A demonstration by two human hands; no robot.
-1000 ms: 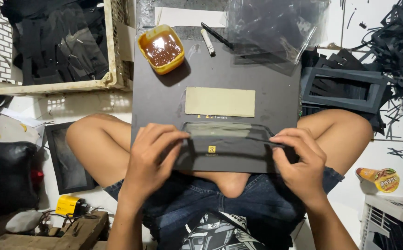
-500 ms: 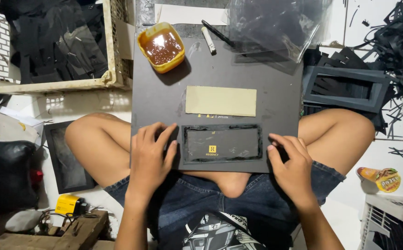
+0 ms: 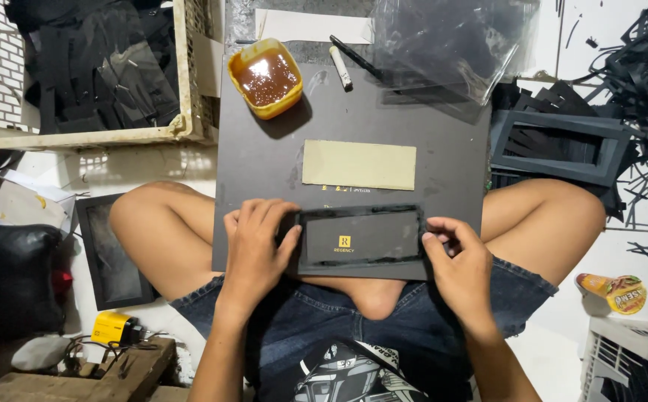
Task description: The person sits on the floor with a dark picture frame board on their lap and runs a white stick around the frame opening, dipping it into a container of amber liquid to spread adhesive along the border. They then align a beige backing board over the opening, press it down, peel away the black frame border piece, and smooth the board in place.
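Observation:
A flat black rectangular piece with a small gold mark [image 3: 359,237] lies on the near edge of a dark board [image 3: 264,160] across my lap. My left hand [image 3: 255,246] presses on its left end, fingers curled over the corner. At its right end my right hand [image 3: 459,262] touches the edge with the fingertips. A tan cardboard strip [image 3: 359,164] lies just beyond it on the board.
A yellow tub of brown glue [image 3: 266,78], a white stick [image 3: 340,68] and a black pen [image 3: 355,56] sit at the board's far end. Clear plastic sleeves [image 3: 450,41] lie far right, black frames [image 3: 558,145] to the right, and a crate of black pieces [image 3: 89,67] far left.
The black piece, earlier lifted and bent between both hands, now lies flat on the board. Both hands have moved to its ends and press it down.

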